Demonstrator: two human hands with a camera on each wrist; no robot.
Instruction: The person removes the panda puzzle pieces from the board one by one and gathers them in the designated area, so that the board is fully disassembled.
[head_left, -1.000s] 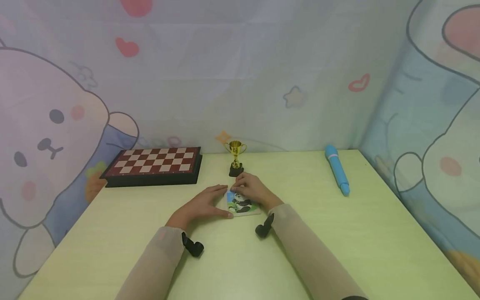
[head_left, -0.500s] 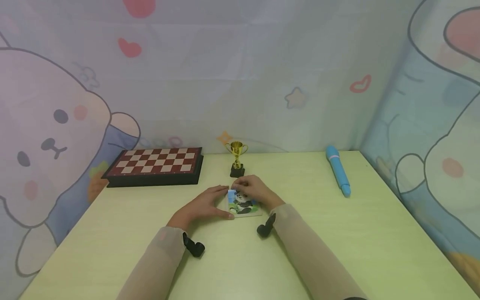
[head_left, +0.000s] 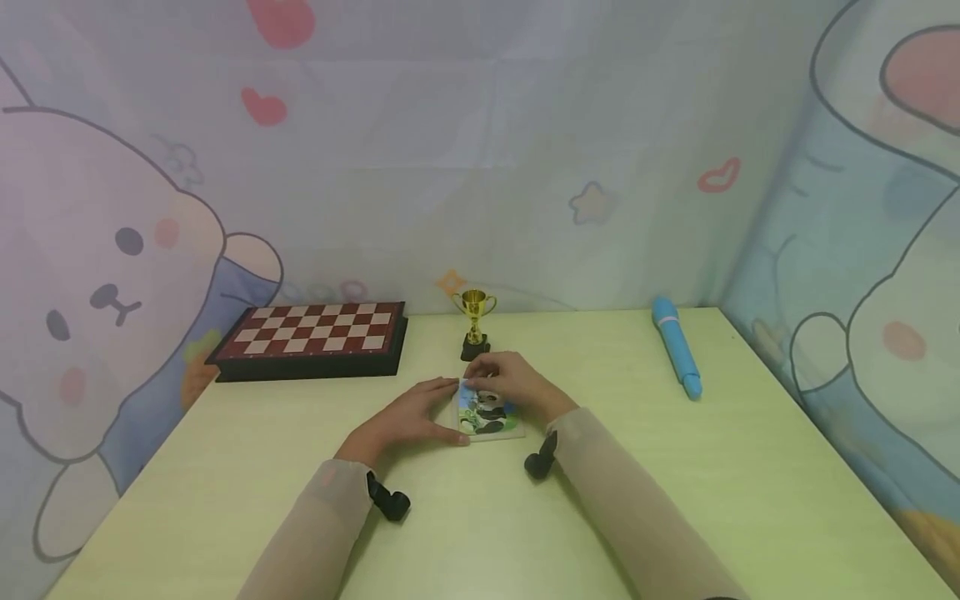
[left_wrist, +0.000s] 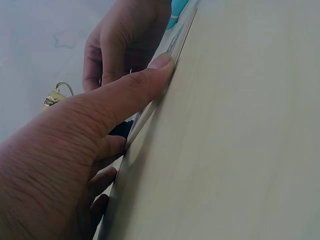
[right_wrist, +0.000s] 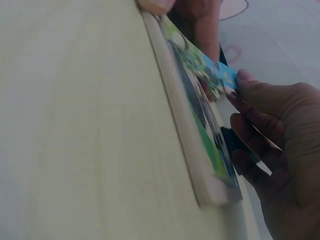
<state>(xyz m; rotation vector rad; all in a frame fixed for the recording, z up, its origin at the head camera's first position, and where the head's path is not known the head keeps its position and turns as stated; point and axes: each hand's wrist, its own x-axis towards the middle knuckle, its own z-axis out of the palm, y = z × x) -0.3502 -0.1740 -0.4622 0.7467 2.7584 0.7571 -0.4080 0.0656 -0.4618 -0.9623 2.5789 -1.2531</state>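
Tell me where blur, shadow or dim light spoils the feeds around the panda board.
Head: bright, with the panda board small and partly behind the right hand. Left wrist: dimmer, a soft shadow on the table along the board's edge. Right wrist: also dim, the board's near end blurred.

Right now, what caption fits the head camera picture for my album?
Left hand and right hand at a colourful, flat panda-picture board, a shiny gold trophy cup behind.
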